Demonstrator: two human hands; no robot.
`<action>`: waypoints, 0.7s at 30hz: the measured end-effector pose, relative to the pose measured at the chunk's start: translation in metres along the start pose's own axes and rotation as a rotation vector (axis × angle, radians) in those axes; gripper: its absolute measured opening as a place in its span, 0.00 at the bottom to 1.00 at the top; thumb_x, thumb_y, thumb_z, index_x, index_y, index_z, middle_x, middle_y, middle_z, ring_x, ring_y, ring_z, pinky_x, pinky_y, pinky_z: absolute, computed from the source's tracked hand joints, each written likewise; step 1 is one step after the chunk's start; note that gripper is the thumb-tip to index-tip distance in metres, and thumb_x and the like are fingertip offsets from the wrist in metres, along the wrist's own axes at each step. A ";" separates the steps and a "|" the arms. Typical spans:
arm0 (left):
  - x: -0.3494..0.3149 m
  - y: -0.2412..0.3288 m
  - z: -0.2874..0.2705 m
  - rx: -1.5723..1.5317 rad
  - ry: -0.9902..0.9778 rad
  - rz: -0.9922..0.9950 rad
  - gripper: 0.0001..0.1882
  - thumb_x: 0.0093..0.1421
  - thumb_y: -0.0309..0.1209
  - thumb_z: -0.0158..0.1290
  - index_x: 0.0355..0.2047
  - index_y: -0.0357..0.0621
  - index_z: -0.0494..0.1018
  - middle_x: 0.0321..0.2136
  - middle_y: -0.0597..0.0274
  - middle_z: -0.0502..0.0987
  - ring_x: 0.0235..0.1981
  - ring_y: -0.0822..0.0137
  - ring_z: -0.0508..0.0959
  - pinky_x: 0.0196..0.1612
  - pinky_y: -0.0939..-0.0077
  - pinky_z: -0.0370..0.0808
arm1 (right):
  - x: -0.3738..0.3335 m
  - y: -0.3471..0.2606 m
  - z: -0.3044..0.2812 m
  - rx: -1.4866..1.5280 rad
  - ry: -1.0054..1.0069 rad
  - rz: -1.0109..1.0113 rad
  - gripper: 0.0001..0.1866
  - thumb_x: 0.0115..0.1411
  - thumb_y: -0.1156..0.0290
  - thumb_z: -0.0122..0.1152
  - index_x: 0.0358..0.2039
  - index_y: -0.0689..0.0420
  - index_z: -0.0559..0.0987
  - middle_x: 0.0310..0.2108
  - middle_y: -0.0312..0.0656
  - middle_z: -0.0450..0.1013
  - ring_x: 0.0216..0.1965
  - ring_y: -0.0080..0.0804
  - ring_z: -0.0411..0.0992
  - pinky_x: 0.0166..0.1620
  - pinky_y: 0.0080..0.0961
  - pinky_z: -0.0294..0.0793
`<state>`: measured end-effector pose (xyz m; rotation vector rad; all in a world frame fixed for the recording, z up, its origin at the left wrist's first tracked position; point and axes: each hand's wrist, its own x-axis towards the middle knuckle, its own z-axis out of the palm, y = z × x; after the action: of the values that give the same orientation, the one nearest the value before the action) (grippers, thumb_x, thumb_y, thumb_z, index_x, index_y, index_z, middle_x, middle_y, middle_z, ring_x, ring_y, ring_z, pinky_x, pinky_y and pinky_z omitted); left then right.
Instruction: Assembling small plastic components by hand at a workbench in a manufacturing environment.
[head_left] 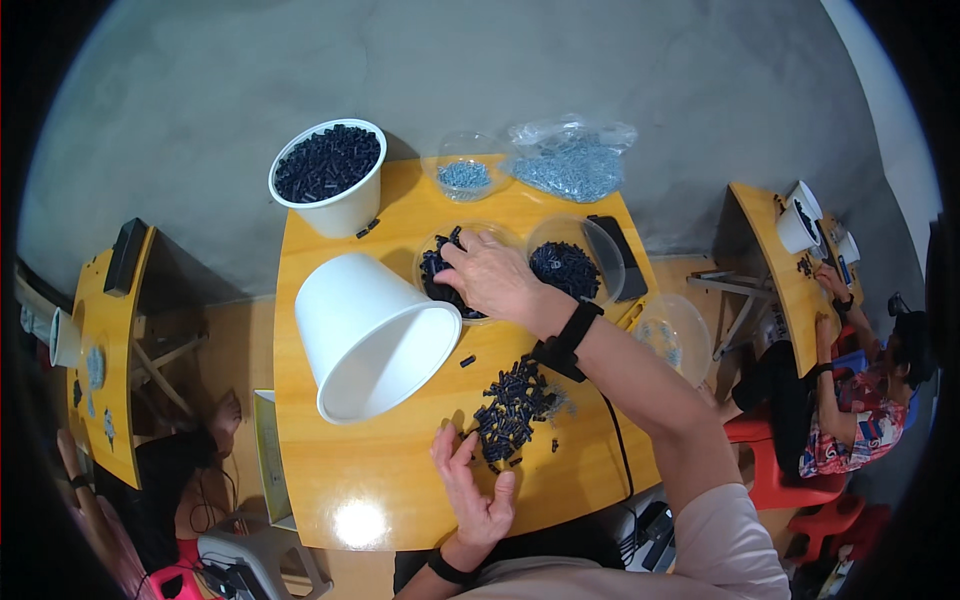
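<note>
My right hand (492,277) reaches over a clear round bowl (497,232) of short black tube-like pieces (443,262). Its fingers are spread above and among them, and part of the bowl is hidden beneath. Lower down, my left hand (474,490) rests at the near edge of a loose pile of the same black pieces (508,410), fingers apart, with nothing visible in its grasp. Small grey screw-like bits (560,402) lie at the right side of that pile. Left of the right hand, an empty white bucket (360,325) lies tipped on its side, mouth toward me.
A white bucket (345,212) full of black pieces stands at the back left. Behind are a clear cup (465,175) and a plastic bag (570,165) of grey bits. Another black-filled bowl (565,270), a phone (622,255) and a cable (618,440) are right. People sit at side tables.
</note>
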<state>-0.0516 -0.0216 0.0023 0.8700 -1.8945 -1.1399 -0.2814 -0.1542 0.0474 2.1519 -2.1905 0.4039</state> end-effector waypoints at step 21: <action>-0.002 0.004 -0.002 -0.099 0.055 -0.033 0.28 0.61 0.45 0.39 0.53 0.34 0.56 0.55 0.39 0.54 0.58 0.46 0.55 0.59 0.59 0.50 | -0.008 0.011 -0.039 1.334 0.191 0.683 0.10 0.61 0.62 0.48 0.28 0.55 0.70 0.19 0.30 0.63 0.18 0.14 0.60 0.17 0.15 0.57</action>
<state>-0.0497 -0.0197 0.0061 0.8714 -1.7696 -1.2071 -0.2974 -0.1382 0.0813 1.2273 -2.7611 2.5105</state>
